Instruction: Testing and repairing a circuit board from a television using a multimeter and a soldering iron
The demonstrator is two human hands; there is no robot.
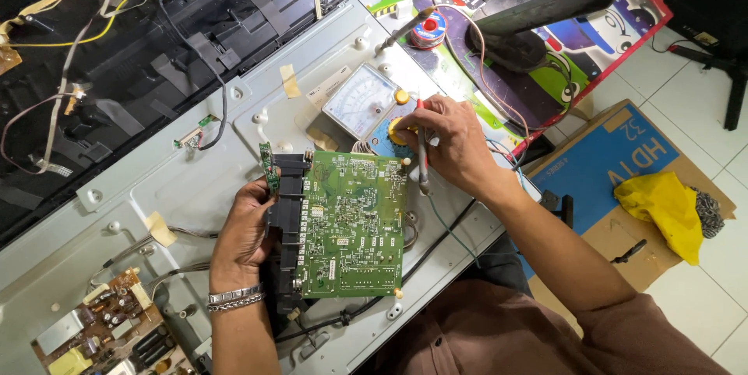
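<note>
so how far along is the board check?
Done: the TV's metal back panel lies exposed, and the green circuit board is lifted off it. In hand: left hand holds the board's edge; right hand holds probes at the analog multimeter dial. Left: no probe touches the board yet.

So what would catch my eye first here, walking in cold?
Likely the green circuit board at centre, its left edge held in the left hand over a grey metal panel. Just above it, the right hand holds a probe while touching the yellow dial of an analog meter. A yellow cloth lies on cardboard at the right.
</note>
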